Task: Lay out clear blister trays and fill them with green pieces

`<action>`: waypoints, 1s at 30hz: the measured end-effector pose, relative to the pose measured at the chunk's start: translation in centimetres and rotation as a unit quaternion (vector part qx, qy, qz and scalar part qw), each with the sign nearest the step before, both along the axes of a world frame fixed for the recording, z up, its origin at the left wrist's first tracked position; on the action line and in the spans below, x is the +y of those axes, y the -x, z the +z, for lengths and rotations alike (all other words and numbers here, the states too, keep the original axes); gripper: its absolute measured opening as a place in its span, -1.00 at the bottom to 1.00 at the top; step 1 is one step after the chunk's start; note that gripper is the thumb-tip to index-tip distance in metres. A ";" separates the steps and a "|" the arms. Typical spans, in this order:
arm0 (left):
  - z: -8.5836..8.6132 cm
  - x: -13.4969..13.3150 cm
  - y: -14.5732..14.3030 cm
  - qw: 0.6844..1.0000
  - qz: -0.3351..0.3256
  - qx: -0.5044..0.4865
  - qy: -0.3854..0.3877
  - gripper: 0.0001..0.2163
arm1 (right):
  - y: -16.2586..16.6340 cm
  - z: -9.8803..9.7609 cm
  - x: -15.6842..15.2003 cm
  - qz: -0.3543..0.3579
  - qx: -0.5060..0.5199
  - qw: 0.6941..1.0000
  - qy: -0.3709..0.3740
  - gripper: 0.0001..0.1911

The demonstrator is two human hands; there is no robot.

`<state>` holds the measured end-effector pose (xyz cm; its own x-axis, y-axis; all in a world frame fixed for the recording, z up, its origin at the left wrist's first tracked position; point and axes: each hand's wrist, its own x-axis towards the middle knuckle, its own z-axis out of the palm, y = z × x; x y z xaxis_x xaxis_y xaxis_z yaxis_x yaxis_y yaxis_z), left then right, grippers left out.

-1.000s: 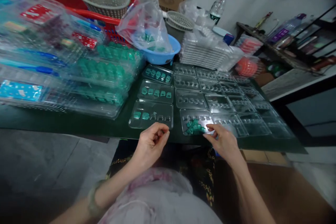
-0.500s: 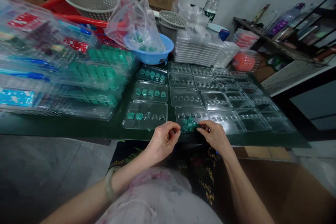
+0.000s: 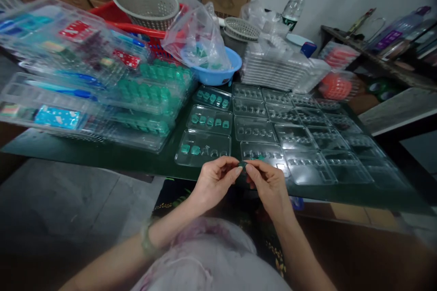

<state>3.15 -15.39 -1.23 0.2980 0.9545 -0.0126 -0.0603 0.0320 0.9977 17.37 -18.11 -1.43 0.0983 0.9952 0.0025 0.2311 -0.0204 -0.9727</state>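
Note:
My left hand (image 3: 218, 179) and my right hand (image 3: 268, 182) meet at the table's front edge. Between their fingertips they pinch one small dark green piece (image 3: 242, 164), whose shape is mostly covered by the fingers. Just beyond the right hand, some green pieces (image 3: 261, 158) show at a clear plastic tray, partly hidden by that hand. Left of them lies another clear tray (image 3: 184, 160) with two green pieces (image 3: 195, 150) in its row of small wells. Behind it, two more trays (image 3: 201, 130) have green pieces along their rows.
Rows of clear trays (image 3: 309, 177) cover the table's right side. Stacked packs (image 3: 150, 138) with green pieces and blue items fill the left. At the back stand a blue basin (image 3: 218, 77) with a plastic bag, a grey colander (image 3: 143, 2) and a pile of clear trays (image 3: 266, 68).
My right hand has moved left from the green pile, and both hands now join at one small piece. The camera view has swung left.

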 end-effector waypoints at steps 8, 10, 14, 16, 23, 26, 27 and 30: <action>-0.2 -0.2 3.4 0.996 -0.027 -0.062 0.054 -0.87 | 1.9 -0.4 1.3 0.100 0.247 0.955 0.127 -0.83; -0.6 -0.2 4.0 0.992 -0.055 -0.087 0.074 -0.86 | 2.3 -0.5 1.5 0.132 0.278 0.938 0.159 -0.83; -1.4 -0.2 4.9 0.977 -0.057 -0.152 0.142 -0.83 | 3.2 -0.9 1.5 0.140 0.247 0.946 0.154 -0.83; -1.8 -0.2 5.1 0.967 -0.036 -0.172 0.186 -0.81 | 3.7 -0.9 1.4 0.102 0.181 0.973 0.098 -0.87; -2.6 -0.2 5.6 0.965 0.021 -0.169 0.201 -0.79 | 4.4 -0.4 1.0 0.116 -0.097 0.984 -0.097 -0.78; -2.4 -0.3 5.9 0.971 0.020 -0.147 0.187 -0.79 | 4.5 -0.5 1.1 0.111 -0.096 0.987 -0.067 -0.84; -2.3 -0.4 6.0 0.973 0.018 -0.142 0.182 -0.80 | 4.5 -0.6 1.2 0.112 -0.067 0.991 -0.036 -0.85; -1.7 -0.6 6.1 0.979 0.029 -0.128 0.159 -0.82 | 4.6 -0.7 1.3 0.107 0.053 0.991 0.061 -0.82</action>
